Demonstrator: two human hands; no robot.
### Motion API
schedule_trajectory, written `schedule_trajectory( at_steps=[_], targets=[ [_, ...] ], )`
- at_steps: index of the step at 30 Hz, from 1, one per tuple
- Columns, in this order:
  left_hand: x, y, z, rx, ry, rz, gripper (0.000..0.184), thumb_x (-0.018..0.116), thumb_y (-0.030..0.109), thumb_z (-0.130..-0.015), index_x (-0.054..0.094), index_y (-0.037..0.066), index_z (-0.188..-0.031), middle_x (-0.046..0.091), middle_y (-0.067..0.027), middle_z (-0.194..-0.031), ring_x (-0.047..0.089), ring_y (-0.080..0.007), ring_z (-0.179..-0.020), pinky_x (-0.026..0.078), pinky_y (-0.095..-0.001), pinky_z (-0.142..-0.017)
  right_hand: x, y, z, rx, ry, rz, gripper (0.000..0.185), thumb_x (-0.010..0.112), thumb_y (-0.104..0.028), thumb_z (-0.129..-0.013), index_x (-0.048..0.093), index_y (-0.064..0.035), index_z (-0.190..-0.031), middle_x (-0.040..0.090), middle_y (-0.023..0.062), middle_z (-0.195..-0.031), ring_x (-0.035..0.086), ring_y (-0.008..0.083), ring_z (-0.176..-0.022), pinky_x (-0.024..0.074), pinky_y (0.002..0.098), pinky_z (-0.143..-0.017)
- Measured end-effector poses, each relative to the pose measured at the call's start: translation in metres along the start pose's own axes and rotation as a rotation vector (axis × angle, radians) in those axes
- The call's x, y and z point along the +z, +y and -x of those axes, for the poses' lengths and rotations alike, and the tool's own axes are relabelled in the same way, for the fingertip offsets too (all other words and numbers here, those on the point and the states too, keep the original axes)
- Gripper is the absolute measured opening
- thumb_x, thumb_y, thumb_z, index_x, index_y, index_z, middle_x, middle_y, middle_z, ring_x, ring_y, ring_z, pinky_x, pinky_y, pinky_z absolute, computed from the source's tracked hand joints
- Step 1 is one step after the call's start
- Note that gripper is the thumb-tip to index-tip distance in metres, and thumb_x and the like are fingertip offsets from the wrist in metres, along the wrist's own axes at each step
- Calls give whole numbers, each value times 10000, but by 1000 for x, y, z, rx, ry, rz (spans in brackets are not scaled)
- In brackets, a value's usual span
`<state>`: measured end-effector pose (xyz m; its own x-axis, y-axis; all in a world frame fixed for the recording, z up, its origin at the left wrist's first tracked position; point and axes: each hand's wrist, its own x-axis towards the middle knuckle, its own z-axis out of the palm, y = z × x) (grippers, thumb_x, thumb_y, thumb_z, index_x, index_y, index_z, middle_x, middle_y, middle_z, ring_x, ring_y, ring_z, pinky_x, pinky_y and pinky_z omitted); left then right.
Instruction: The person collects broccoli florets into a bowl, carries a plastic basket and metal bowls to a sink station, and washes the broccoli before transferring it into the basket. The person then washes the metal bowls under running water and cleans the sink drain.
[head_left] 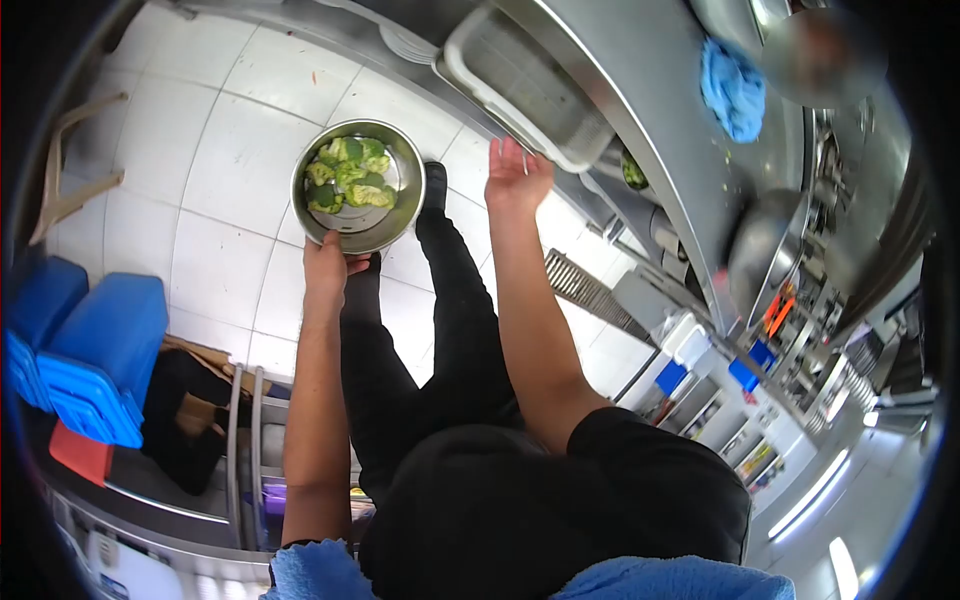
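My left hand (333, 268) grips the near rim of a round metal bowl (409, 195), thumb over the edge and fingers beneath. Several broccoli florets (350, 172) lie inside it, mostly toward its left and upper part. The bowl is held over the tiled floor, in front of my legs. My right hand (520, 178) is raised with fingers stretched out, at the edge of a translucent plastic tub (578, 158) on the shelf under the counter. Whether the fingertips touch the tub, I cannot tell. Nothing shows in that hand.
To the right runs a steel counter (655, 75) with a blue cloth (733, 90) and a large metal bowl (765, 240). Blue plastic bins (110, 330) stand at the left, below a beige stool (65, 170). A floor grate (590, 290) lies right of my legs.
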<state>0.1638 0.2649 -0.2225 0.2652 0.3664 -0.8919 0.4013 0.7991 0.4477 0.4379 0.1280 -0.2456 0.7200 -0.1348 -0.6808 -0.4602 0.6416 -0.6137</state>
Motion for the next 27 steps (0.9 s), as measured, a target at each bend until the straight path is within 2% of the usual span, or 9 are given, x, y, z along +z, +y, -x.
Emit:
schedule_trajectory(
  at_steps=[1, 2, 5, 8, 12, 14, 19, 21, 27],
  targets=[
    [0, 5, 2, -4, -14, -22, 395, 386, 195, -1052, 444, -35, -1368, 702, -192, -1046, 729, -230, -726, 619, -323, -578, 4, 2, 1, 5, -45, 56, 461, 582, -260, -984, 364, -34, -1322, 594, 193, -1186, 643, 332, -1141, 529, 591, -1042],
    [-1, 9, 5, -9, -25, -43, 399, 387, 196, -1048, 445, -41, -1364, 703, -192, -1046, 730, -232, -729, 621, -325, -584, 10, 2, -1, 80, 32, 17, 331, 469, -202, -1023, 388, -40, -1300, 455, 164, -1276, 562, 327, -1192, 540, 580, -1039],
    [-5, 17, 12, 11, -43, -94, 413, 387, 211, -1037, 460, -55, -1344, 708, -193, -1038, 738, -242, -739, 627, -329, -604, 14, 10, -26, 215, 50, 89, 469, 549, -323, -1045, 408, -33, -1385, 483, 218, -1338, 593, 360, -1187, 564, 583, -1003],
    [-5, 20, 18, 38, -42, -102, 409, 389, 227, -1044, 513, -73, -1293, 723, -190, -984, 740, -241, -731, 632, -332, -603, 5, 6, -55, 350, -224, 139, 458, 547, -333, -1065, 468, -24, -1392, 526, 231, -1364, 600, 356, -1206, 558, 564, -1025],
    [-22, -15, -8, 113, -141, -14, 454, 442, 308, -1080, 559, -101, -1238, 732, -202, -884, 735, -263, -659, 654, -363, -589, -23, 6, -75, 298, -335, 64, 355, 512, -259, -1089, 520, -45, -1373, 583, 178, -1361, 602, 340, -1240, 561, 529, -1045],
    [-6, 3, 3, 161, 15, 37, 412, 449, 228, -1061, 494, -104, -1300, 715, -231, -975, 744, -288, -701, 666, -373, -592, -37, 9, -59, 337, -344, 29, 348, 515, -247, -1088, 517, -74, -1389, 596, 136, -1375, 593, 334, -1266, 556, 536, -1055],
    [-6, 43, 8, 211, 8, -57, 426, 393, 200, -1010, 531, -121, -1252, 723, -207, -922, 748, -275, -733, 655, -362, -599, -126, 8, 1, 314, -277, 52, 411, 566, -263, -1063, 504, -103, -1437, 600, 109, -1403, 583, 317, -1287, 508, 529, -1106],
    [-8, 58, 14, 235, 79, -99, 434, 368, 182, -1002, 530, -137, -1247, 708, -252, -992, 747, -300, -746, 667, -408, -647, -158, -7, 37, 344, -311, 80, 435, 579, -287, -1057, 502, -108, -1446, 595, 89, -1421, 584, 298, -1286, 482, 529, -1125],
    [-7, 70, 30, 258, 79, -167, 448, 422, 204, -970, 555, -132, -1234, 716, -238, -989, 756, -296, -759, 662, -383, -628, -299, -36, 98, 416, -348, 70, 448, 579, -341, -1055, 513, -137, -1449, 601, 59, -1417, 597, 242, -1270, 530, 452, -1023]
  ],
)
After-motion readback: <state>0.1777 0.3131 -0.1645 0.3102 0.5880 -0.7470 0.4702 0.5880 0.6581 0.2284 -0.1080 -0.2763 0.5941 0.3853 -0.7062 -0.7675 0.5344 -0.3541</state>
